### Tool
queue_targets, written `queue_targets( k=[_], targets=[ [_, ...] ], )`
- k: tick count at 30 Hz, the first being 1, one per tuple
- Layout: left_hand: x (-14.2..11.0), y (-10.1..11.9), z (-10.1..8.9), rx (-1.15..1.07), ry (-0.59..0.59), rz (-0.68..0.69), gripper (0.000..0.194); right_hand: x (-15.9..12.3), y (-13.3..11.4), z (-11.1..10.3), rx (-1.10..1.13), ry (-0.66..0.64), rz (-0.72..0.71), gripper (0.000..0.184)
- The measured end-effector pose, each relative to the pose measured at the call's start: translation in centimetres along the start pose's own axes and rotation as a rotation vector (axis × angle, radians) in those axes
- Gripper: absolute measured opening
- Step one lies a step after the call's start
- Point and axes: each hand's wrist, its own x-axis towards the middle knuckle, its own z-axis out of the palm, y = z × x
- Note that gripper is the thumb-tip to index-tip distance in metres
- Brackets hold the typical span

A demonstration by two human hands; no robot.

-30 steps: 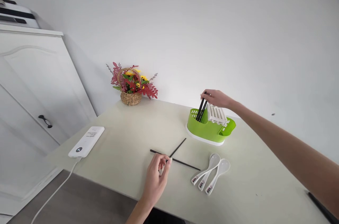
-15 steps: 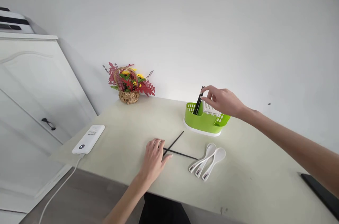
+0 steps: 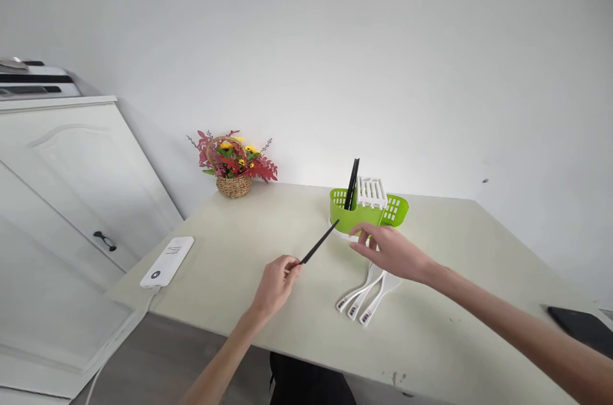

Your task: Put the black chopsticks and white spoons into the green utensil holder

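Observation:
My left hand [image 3: 276, 283] is closed around black chopsticks [image 3: 320, 241], whose tips point up and right toward the holder. Whether it grips one or two is hard to see, as they line up. To the right, my right hand [image 3: 383, 248] is in the air with fingers apart and nothing in them, in front of the green utensil holder [image 3: 345, 221]. More black chopsticks [image 3: 352, 184] stand leaning in the holder's left compartment. A white slotted rack [image 3: 372, 192] sits at its middle. White spoons [image 3: 368, 296] lie on the table below my right hand, which hides their bowls.
A wicker basket [image 3: 234, 186] of artificial flowers stands against the wall. At the left edge of the table [image 3: 230, 232] lies a white power bank [image 3: 167, 261] with a cable. A black phone-like object [image 3: 582, 327] lies far right. A white cabinet [image 3: 71, 213] stands left.
My right hand has let go of the chopsticks in the holder and come down toward me. My left hand has lifted the crossed chopsticks off the table. The view has shifted slightly.

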Motion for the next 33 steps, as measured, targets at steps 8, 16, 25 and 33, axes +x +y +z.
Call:
queue_targets(
  k=[8,16,25,33],
  targets=[
    [-0.9,2.9,3.4,-0.488,0.096,0.019,0.029,2.9,-4.9,-0.4,0.264,0.063,-0.165,0.038],
    [-1.1,0.5,4.5,-0.633,-0.125,-0.007,0.028,2.5,-5.1,0.3,0.166,0.023,-0.193,0.031],
    [-1.1,-1.1,5.1,-0.539,-0.076,-0.013,0.033,3.4,-4.3,-4.6,0.166,0.341,-0.13,0.043],
    [-0.9,-1.5,5.6,-0.514,0.023,-0.027,0.037,11.0,-0.4,-11.8,-0.049,0.593,0.0,0.041]
  ],
)
